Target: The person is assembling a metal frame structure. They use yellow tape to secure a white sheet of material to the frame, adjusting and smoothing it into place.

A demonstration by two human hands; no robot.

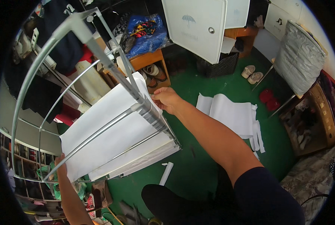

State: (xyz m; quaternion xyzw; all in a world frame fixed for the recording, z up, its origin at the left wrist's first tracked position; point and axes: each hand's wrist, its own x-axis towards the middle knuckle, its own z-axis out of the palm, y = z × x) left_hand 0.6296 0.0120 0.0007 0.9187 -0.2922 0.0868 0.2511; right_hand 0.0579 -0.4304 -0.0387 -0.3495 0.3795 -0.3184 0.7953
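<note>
A metal-tube rack (pixel 100 136) stands tilted in front of me on the left. Across its shelf lies a large white sheet (pixel 103 110), which looks like paper. My right hand (pixel 166 99) reaches past the grey corner post and pinches the sheet's far right edge. At the near left corner, my left hand (pixel 60 161) grips the sheet's edge, its fingers partly hidden by the sheet and a tube. Below this sheet, another white layer (pixel 137 156) shows on the rack.
Cut white sheets (pixel 231 114) and a narrow white strip (pixel 166 173) lie on the green floor. Beige shoes (pixel 252 74) and a dark crate (pixel 220 65) are farther off. A white cabinet door (pixel 197 26) hangs open at the back. A plastic-covered chair (pixel 298 56) stands right.
</note>
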